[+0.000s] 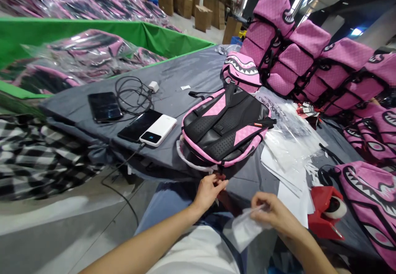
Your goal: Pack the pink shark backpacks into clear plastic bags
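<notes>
A pink and black backpack (pixel 224 129) lies back-side up on the grey table (pixel 192 72), straight ahead of me. My left hand (pixel 208 191) is at the table's near edge just below the backpack, fingers pinched on something small that I cannot make out. My right hand (pixel 272 214) is closed on a small clear plastic bag (pixel 246 228) held over my lap.
Two phones (pixel 104 106) and a white power bank (pixel 158 130) with cables lie left of the backpack. Clear bags and papers (pixel 287 142) lie to the right, beside a red tape dispenser (pixel 326 210). Pink shark-mouth backpacks (pixel 309 51) are stacked behind and right. Bagged backpacks fill a green bin (pixel 89 55).
</notes>
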Action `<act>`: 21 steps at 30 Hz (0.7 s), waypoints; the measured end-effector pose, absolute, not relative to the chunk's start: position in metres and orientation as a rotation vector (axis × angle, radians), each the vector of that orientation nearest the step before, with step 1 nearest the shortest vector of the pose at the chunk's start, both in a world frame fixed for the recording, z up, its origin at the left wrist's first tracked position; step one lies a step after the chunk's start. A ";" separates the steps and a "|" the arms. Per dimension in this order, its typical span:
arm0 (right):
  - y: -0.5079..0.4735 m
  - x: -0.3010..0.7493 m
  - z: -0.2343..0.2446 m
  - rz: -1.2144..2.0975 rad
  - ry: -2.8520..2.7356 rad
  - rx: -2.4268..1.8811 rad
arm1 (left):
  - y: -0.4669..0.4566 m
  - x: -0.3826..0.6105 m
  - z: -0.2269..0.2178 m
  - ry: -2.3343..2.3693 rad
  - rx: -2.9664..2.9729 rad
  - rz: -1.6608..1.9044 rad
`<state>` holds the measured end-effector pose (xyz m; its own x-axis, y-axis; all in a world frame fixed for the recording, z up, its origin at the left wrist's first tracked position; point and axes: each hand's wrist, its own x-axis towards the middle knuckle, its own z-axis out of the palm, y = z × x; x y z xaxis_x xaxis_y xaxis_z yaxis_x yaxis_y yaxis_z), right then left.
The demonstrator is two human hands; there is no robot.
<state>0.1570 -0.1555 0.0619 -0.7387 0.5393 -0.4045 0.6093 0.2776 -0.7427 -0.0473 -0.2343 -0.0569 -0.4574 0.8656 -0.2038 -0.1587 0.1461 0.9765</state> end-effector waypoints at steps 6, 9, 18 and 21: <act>-0.102 0.132 0.048 -0.635 2.665 1.184 | -0.264 -0.062 -0.054 1.424 0.631 1.525; -0.097 0.086 0.025 -0.479 2.606 1.110 | -0.266 -0.051 -0.055 1.452 0.730 1.538; -0.111 0.045 0.000 -1.436 2.671 1.010 | -0.260 -0.042 -0.075 1.920 1.916 1.165; -0.122 0.052 0.002 -1.539 2.676 1.046 | -0.263 -0.046 -0.072 2.025 2.009 1.200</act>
<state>0.0518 -0.1217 0.0019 -0.7877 0.5806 -0.2058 0.4697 0.3500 -0.8105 -0.0464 -0.2634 -0.0724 -0.1565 0.8672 0.4727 0.8309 -0.1430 0.5377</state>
